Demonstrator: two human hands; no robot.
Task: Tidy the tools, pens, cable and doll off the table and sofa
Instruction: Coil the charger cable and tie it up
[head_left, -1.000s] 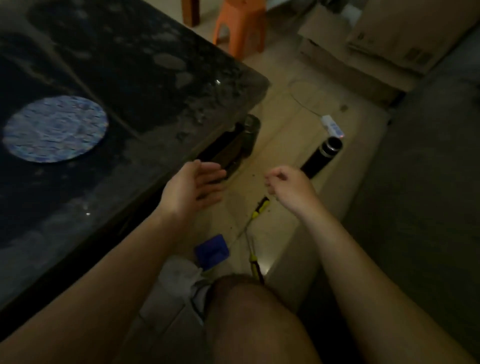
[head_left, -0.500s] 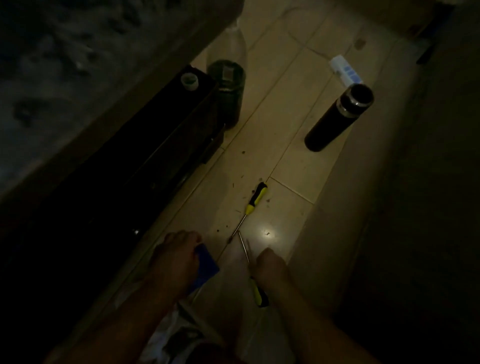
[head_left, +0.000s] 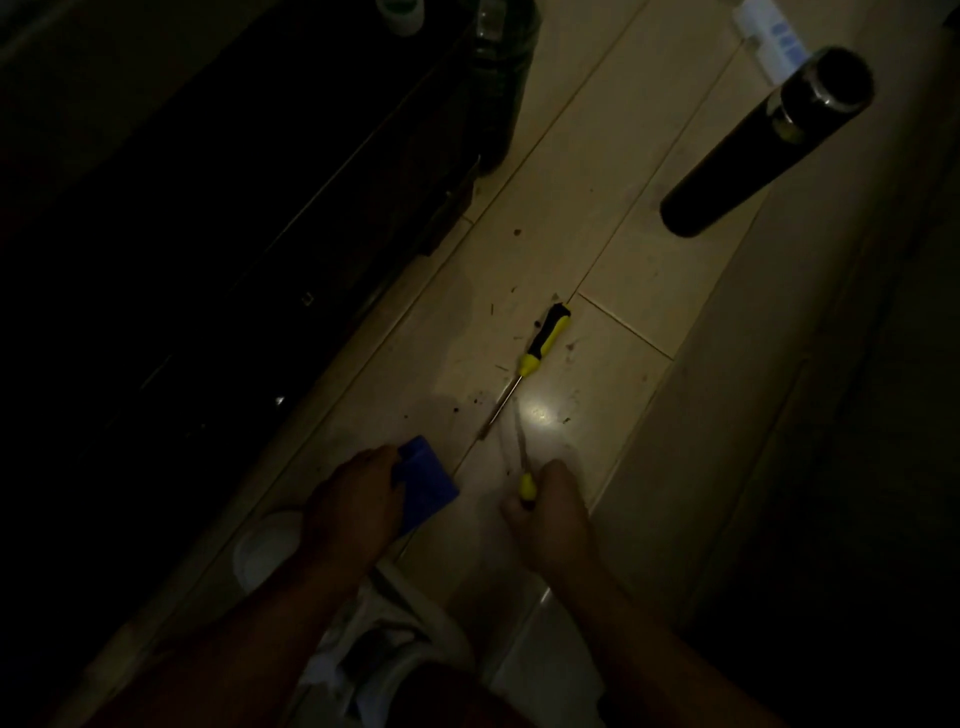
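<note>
Though empty before, the right hand (head_left: 551, 517) grips a screwdriver (head_left: 527, 484), the left hand (head_left: 353, 501) a blue box (head_left: 428, 480).

A yellow-and-black-handled screwdriver (head_left: 545, 338) with a thin steel shaft lies flat on the pale floor tiles (head_left: 613, 249), untouched. Its handle is at the far end and its tip points back toward the person and to the left. Just beside that tip is the blade of a second yellow-handled screwdriver (head_left: 523, 467), whose handle the right hand (head_left: 550, 514) grips, with the shaft pointing away. A little to the left, a flat blue plastic rectangle (head_left: 426, 483) lies low over the tiles, its near edge held under the left hand (head_left: 353, 504).
</note>
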